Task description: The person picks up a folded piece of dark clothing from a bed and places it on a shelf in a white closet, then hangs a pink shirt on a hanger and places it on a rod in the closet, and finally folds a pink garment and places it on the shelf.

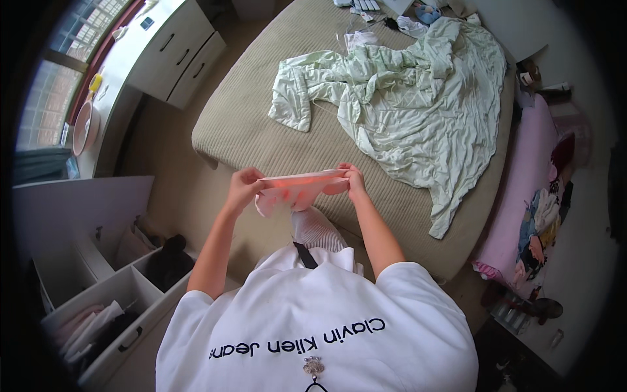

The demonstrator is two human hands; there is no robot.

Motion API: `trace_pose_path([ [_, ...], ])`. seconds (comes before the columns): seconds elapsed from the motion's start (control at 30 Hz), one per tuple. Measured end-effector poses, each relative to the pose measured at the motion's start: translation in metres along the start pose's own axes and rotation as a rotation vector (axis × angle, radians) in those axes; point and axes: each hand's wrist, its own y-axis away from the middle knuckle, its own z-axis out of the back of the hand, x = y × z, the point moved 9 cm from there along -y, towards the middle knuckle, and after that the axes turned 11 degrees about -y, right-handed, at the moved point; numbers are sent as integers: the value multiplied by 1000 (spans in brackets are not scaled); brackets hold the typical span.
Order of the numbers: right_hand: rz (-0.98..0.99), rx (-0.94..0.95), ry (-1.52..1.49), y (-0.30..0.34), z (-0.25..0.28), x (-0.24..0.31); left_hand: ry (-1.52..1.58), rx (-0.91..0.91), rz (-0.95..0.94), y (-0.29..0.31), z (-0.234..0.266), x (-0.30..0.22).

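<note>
Pink garment [294,190], one, thin, held up in front of the person near the close edge of the bed [238,121], its upper edge drawn straight between two hands, lower part hanging loose. Left hand [246,187]: fingers clamped on the garment's left end. Right hand [353,181]: fingers clamped on its right end. Bed: ribbed beige cover; on it, one large pale green cloth [418,111], crumpled and spread toward the far right. White drawer unit [160,315], lower left: divided, pulled open, folded clothes and a dark bundle [171,262] inside. White cabinet [171,55], upper left: dark handles. Pink bolster [519,186], right of the bed, mixed clothes [541,232] beside it
</note>
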Motion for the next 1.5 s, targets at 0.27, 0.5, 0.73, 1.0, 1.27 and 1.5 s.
trace_pose_path([
  [0.27, -172, -12, 251, -91, 40, 44, -759, 13, -59, -166, -50, -10],
  [0.5, -164, -230, 309, -203, 127, 79, -848, 68, 45, -246, -85, 28],
  [0.73, 234, -334, 917, -330, 150, 152, -746, 55, 36, -264, -88, 58],
  [1.0, 82, -261, 1118, -337, 112, 118, -857, -12, -150, -266, -87, 23],
  [1.27, 651, -124, 1003, -146, 8, 153, -895, -102, -353, -231, -69, -38],
  [1.5, 777, 96, 902, 11, -48, 266, -1088, -247, -598, -178, -39, -116],
])
